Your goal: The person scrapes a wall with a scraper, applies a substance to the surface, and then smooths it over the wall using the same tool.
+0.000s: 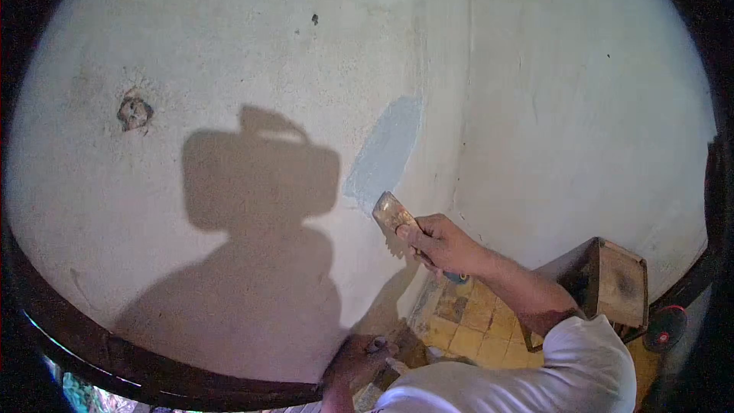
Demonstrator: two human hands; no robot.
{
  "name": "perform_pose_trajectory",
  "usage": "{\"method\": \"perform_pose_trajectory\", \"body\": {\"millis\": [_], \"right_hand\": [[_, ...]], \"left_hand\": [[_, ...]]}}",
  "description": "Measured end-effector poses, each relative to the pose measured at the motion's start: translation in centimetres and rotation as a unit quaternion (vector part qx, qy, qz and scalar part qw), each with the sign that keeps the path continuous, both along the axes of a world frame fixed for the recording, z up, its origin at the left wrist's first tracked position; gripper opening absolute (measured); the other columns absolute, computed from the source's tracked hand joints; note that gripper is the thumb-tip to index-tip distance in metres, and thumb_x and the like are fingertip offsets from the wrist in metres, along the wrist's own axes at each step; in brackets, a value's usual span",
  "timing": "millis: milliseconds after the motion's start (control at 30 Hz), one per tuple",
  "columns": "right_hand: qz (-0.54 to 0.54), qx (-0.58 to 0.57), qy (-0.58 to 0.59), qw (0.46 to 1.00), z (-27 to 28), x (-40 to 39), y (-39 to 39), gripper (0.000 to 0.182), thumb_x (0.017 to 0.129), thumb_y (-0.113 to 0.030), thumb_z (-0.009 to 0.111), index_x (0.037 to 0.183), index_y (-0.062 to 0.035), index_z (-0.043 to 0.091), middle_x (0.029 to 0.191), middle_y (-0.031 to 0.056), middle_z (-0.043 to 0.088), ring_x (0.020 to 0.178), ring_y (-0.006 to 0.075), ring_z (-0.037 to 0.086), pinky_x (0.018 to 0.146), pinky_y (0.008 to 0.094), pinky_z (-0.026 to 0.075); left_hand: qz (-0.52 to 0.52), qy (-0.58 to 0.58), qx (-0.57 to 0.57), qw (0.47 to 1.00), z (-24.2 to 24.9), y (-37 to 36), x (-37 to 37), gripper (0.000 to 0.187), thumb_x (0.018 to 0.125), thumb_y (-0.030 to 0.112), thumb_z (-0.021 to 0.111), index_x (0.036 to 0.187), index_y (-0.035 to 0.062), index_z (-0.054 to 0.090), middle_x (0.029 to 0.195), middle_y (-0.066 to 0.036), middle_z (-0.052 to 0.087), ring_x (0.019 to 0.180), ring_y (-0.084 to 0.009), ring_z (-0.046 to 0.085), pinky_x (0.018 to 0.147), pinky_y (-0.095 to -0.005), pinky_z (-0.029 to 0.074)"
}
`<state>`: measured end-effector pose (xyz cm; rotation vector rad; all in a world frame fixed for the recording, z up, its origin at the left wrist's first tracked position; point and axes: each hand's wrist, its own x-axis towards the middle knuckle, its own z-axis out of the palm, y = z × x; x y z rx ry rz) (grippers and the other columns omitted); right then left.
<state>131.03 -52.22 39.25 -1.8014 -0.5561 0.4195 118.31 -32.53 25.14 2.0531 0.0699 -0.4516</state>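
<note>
My right hand (440, 243) is closed round a putty knife, thumb laid along the worn, stained blade (393, 212). A blue-green handle end shows below the palm. The blade's front edge is right at the lower end of a smooth grey-blue filler patch (386, 149) on the pale wall (252, 53). Low in the view, my left hand (358, 363) is near the wall's foot with its fingers curled in; what they hold, if anything, I cannot make out.
A broken hole (136, 112) and a small dark chip (314, 20) mark the wall to the left. The wall corner runs down right of the patch. A box-like wooden piece (621, 283) and a round dark object (665, 329) stand on yellow floor tiles (489, 321).
</note>
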Motion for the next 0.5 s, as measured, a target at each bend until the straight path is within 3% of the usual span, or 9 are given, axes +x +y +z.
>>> {"method": "perform_pose_trajectory", "body": {"millis": [67, 200, 300, 367, 500], "right_hand": [[0.010, 0.014, -0.007, 1.000, 0.9, 0.0, -0.8, 0.041, 0.090, -0.039, 0.046, 0.071, -0.0041, 0.055, 0.052, -0.0025, 0.043, 0.042, 0.0061, 0.041, 0.038, 0.0233, 0.034], [-0.011, 0.005, -0.011, 1.000, 0.4, -1.0, -1.7, 0.040, 0.090, -0.039, 0.046, 0.073, -0.0035, 0.056, 0.051, -0.0026, 0.043, 0.043, 0.0061, 0.040, 0.039, 0.0234, 0.034], [0.014, 0.004, -0.040, 0.999, 1.0, 0.3, 0.1, 0.039, 0.090, -0.038, 0.047, 0.077, -0.0033, 0.057, 0.051, -0.0023, 0.042, 0.043, 0.0059, 0.039, 0.039, 0.0236, 0.034], [0.044, 0.018, -0.057, 0.997, 1.7, 0.1, 0.5, 0.038, 0.090, -0.038, 0.047, 0.079, -0.0031, 0.058, 0.052, -0.0021, 0.043, 0.043, 0.0060, 0.039, 0.039, 0.0238, 0.034], [0.002, 0.005, 0.008, 1.000, 1.5, -1.4, -2.2, 0.041, 0.090, -0.039, 0.046, 0.073, -0.0023, 0.054, 0.052, -0.0018, 0.042, 0.043, 0.0068, 0.039, 0.039, 0.0245, 0.035]], "left_hand": [[-0.060, 0.041, 0.020, 0.997, 0.1, 0.2, 0.6, 0.039, 0.075, 0.040, 0.063, 0.070, 0.0019, 0.057, 0.057, -0.004, 0.048, 0.058, -0.0119, 0.041, 0.059, -0.0307, 0.037], [-0.066, 0.042, 0.050, 0.996, -0.5, 0.3, 0.6, 0.037, 0.075, 0.040, 0.063, 0.074, 0.0032, 0.060, 0.058, -0.005, 0.051, 0.058, -0.0119, 0.044, 0.060, -0.0306, 0.039], [-0.060, 0.033, 0.037, 0.997, -1.4, 0.0, 0.0, 0.037, 0.075, 0.040, 0.063, 0.072, 0.0036, 0.059, 0.056, -0.004, 0.049, 0.055, -0.0119, 0.042, 0.057, -0.0309, 0.038], [-0.061, -0.033, 0.026, 0.997, -2.8, 0.4, 0.3, 0.037, 0.076, 0.040, 0.063, 0.069, 0.0040, 0.058, 0.054, -0.004, 0.047, 0.054, -0.0117, 0.039, 0.055, -0.0309, 0.037], [-0.047, -0.013, -0.040, 0.998, -4.6, 1.6, 0.5, 0.035, 0.076, 0.039, 0.064, 0.068, 0.0051, 0.059, 0.055, -0.002, 0.049, 0.054, -0.0114, 0.039, 0.055, -0.0312, 0.038]]}}
